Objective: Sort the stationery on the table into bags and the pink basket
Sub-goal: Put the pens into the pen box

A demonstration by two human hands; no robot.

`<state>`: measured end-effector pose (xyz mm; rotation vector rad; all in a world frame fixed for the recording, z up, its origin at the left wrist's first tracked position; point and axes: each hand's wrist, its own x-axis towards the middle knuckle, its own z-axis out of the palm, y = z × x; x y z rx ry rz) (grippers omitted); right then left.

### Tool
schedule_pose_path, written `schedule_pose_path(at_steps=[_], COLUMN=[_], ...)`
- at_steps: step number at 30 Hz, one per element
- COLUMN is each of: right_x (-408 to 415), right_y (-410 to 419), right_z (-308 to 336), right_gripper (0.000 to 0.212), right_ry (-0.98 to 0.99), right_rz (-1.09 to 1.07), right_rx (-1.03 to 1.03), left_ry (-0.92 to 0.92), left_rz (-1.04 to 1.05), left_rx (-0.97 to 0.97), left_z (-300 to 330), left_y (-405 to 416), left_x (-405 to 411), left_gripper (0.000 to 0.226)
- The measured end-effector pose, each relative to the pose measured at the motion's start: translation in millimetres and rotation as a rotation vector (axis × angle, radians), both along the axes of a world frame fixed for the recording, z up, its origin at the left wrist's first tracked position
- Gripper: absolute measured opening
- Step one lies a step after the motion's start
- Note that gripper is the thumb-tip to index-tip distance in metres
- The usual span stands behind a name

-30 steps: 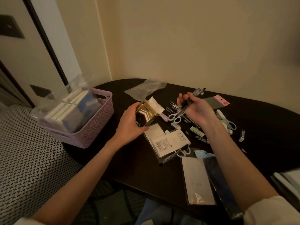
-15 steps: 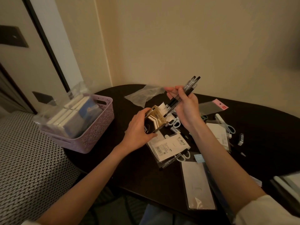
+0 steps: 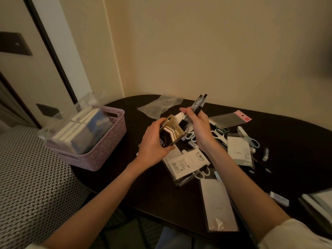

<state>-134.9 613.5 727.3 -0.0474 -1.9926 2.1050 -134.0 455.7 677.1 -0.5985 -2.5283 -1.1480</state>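
Pens (image 3: 198, 105) stick up from the right hand (image 3: 198, 128), whose fingers curl tight around them, tips down in the open pen box (image 3: 171, 132). The left hand (image 3: 154, 146) grips that box above the dark table (image 3: 125, 177). The pink basket (image 3: 106, 150) sits left, well apart.

A dark oval table (image 3: 125, 177) carries a pink basket (image 3: 106, 151) left of the hands, clear bags (image 3: 159, 105) beyond them, scissors (image 3: 220, 134) and packaged stationery (image 3: 186, 161) beneath and to their right.
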Motion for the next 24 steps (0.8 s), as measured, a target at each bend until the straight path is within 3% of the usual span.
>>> schedule_pose_path(at_steps=[4, 10, 15, 21, 24], right_x=[4.7, 4.1, 8.1, 9.2, 11.1], right_y=[2.7, 5.9, 11.3, 17.4, 20.0], right_z=[-4.0, -8.3, -6.0, -3.7, -1.6], right_gripper=[0.019, 0.026, 0.023, 0.032, 0.023], right_ry=[-0.026, 0.005, -0.1, -0.2, -0.177], right_rz=[0.087, 0.203, 0.284, 0.32, 0.354], right_rx=[0.068, 0.216, 0.322, 0.348, 0.356], left_ry=[0.008, 0.028, 0.038, 0.045, 0.054], left_rz=[0.006, 0.004, 0.012, -0.008, -0.016], left_rx=[0.026, 0.043, 0.004, -0.002, 0.008], left_z=[-0.4, -0.6, -2.1, -1.6, -1.5], left_y=[0.5, 1.4, -2.0, -1.0, -0.5], left_x=[-3.3, -6.8, -6.6, -4.1, -5.4], left_gripper=[0.092, 0.089, 0.091, 0.092, 0.091])
